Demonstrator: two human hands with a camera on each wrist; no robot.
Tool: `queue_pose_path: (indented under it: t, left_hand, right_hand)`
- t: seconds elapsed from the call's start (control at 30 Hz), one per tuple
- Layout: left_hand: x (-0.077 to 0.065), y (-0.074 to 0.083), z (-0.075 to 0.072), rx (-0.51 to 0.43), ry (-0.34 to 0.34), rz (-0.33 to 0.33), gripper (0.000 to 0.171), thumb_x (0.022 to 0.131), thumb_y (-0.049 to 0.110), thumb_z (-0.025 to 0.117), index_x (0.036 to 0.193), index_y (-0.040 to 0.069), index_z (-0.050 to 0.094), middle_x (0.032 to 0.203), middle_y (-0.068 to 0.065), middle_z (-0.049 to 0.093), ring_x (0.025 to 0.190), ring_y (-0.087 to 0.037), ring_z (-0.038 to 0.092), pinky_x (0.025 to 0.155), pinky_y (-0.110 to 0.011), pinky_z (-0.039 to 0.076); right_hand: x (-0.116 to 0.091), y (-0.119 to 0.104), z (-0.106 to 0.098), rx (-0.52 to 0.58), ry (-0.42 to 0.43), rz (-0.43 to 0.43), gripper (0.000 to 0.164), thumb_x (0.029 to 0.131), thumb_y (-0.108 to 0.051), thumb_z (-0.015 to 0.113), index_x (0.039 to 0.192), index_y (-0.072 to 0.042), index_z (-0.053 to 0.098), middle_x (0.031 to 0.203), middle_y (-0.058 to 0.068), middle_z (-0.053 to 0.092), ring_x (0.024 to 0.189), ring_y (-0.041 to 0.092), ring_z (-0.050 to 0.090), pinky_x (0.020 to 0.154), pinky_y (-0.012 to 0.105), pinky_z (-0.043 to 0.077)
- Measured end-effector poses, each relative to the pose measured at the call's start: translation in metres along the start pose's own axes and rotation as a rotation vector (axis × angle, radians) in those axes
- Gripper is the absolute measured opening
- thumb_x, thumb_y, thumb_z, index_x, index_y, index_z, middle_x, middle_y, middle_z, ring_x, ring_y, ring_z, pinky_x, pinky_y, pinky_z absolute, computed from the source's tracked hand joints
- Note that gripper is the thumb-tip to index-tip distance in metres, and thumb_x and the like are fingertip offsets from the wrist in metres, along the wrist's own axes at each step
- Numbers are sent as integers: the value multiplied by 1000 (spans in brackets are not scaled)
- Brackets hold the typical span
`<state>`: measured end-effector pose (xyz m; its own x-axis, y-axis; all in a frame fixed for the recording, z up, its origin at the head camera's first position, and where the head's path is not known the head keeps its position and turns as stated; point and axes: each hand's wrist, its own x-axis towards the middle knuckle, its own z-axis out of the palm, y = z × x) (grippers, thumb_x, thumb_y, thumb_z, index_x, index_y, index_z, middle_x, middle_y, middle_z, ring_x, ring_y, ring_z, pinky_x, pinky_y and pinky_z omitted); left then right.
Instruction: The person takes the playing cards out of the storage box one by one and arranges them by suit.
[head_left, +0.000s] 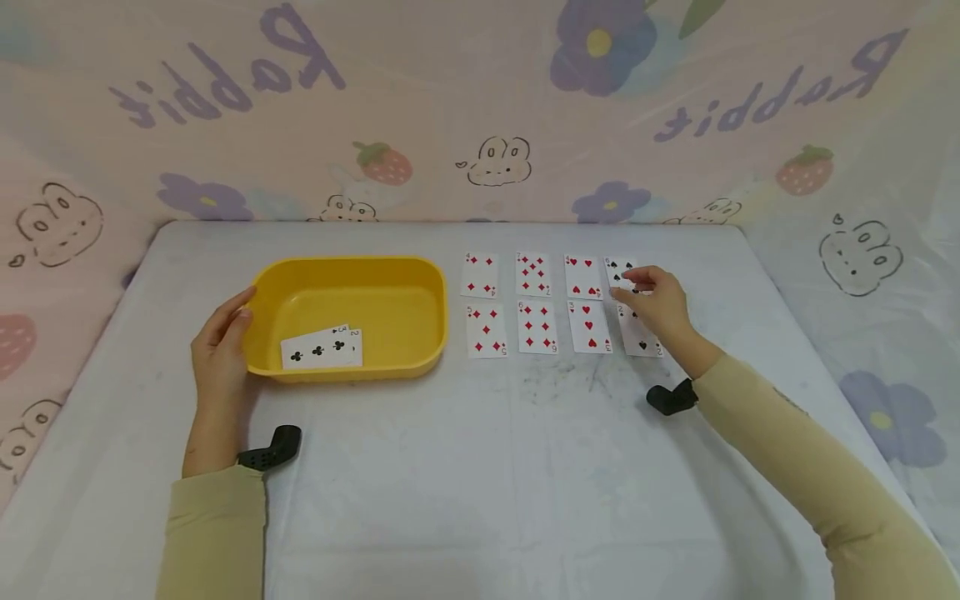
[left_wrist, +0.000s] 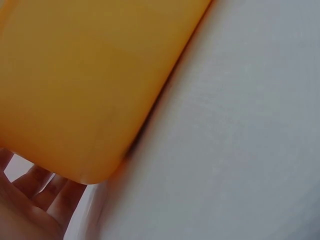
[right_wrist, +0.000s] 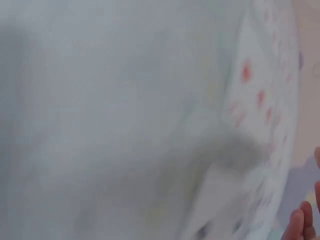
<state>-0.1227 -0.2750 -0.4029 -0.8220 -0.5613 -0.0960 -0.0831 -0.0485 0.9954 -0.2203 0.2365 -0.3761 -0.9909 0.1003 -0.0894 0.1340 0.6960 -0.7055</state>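
Note:
At the left end of a yellow plastic tray (head_left: 345,268), my left hand (head_left: 221,350) grips the rim and outer wall. In the left wrist view its fingers (left_wrist: 62,200) reach round the tray's corner. A three of clubs (head_left: 318,350) overlaps another card inside the tray. My right hand (head_left: 660,304) hovers over the six of spades (head_left: 617,271), thumb and fingers spread apart and covering part of it. Below that, the wrist partly hides a two of spades (head_left: 637,337). Only fingertips (right_wrist: 297,222) show at the right wrist view's edge.
Face-up cards lie in two rows right of the tray: four of diamonds (head_left: 479,275), seven of diamonds (head_left: 533,275) and four of hearts (head_left: 582,275) behind; five of diamonds (head_left: 487,331), six of diamonds (head_left: 537,327) and three of hearts (head_left: 590,327) in front. A white cloth (head_left: 465,467) covers the table.

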Motion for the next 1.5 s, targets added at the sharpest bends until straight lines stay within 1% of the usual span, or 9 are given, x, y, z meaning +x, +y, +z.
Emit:
queue_pose_path:
  t: [0.2, 0.47, 0.67, 0.87, 1.1, 1.23, 1.33, 1.4, 1.5]
  left_hand:
    - [3, -4, -4, 1, 1, 26, 30, 99, 17, 53, 125, 20, 66, 131, 9, 58, 124, -7, 44, 97, -6, 38]
    - [2, -5, -5, 28, -7, 26, 31, 99, 18, 51, 127, 20, 65, 135, 7, 56, 126, -7, 43, 101, -8, 36]
    - [1, -5, -4, 64, -9, 26, 31, 100, 20, 51, 127, 22, 64, 136, 7, 55, 125, -8, 43, 103, -10, 36]
    - [0, -5, -3, 44, -9, 37, 31, 99, 19, 51, 127, 20, 64, 133, 7, 57, 124, -8, 43, 102, -10, 37]
    - [-1, -5, -2, 70, -13, 54, 31, 100, 18, 50, 128, 20, 64, 135, 6, 56, 125, -8, 44, 107, -16, 36]
    - [2, -5, -1, 63, -18, 64, 31, 100, 17, 50, 128, 18, 64, 135, 5, 56, 125, -8, 44, 110, -21, 33]
    - [2, -4, 0, 93, -21, 71, 32, 100, 19, 49, 129, 19, 63, 135, 5, 55, 121, -7, 44, 111, -24, 33]
    - [2, -4, -1, 115, -22, 81, 32, 100, 20, 49, 129, 19, 62, 135, 5, 55, 120, -7, 44, 110, -24, 34]
    - [1, -2, 0, 98, -25, 87, 32, 100, 20, 49, 129, 19, 63, 136, 4, 55, 122, -8, 44, 111, -24, 33]
  right_hand:
    - [0, -42, 19, 136, -97, -5, 52, 90, -28, 65, 131, 1, 50, 135, 20, 47, 121, 31, 43, 93, 37, 42]
    - [-2, -102, 60, 285, -200, -57, 47, 87, -23, 69, 127, -2, 55, 132, 18, 49, 115, 25, 48, 94, 34, 43]
    - [-8, -148, 91, 300, -266, -76, 42, 85, -23, 72, 121, -6, 59, 129, 15, 54, 109, 21, 49, 93, 31, 46]
    - [-10, -190, 128, 326, -348, -103, 41, 84, -23, 74, 119, -6, 61, 126, 10, 57, 110, 21, 52, 96, 29, 47]
    - [-21, -221, 169, 351, -423, -159, 38, 84, -21, 74, 116, -4, 64, 117, 9, 62, 103, 18, 54, 91, 21, 47]
    - [-28, -234, 182, 355, -457, -172, 35, 84, -22, 74, 114, -5, 65, 114, 7, 62, 98, 16, 53, 84, 18, 46]
    - [-33, -241, 191, 352, -484, -172, 36, 83, -22, 75, 114, -6, 65, 113, 6, 62, 97, 16, 53, 82, 17, 47]
    - [-35, -245, 198, 330, -498, -166, 35, 83, -23, 75, 113, -8, 66, 111, 4, 62, 96, 16, 53, 80, 18, 47]
    - [-37, -249, 208, 293, -505, -157, 35, 81, -26, 77, 110, -10, 67, 106, 2, 62, 93, 16, 53, 76, 19, 45]
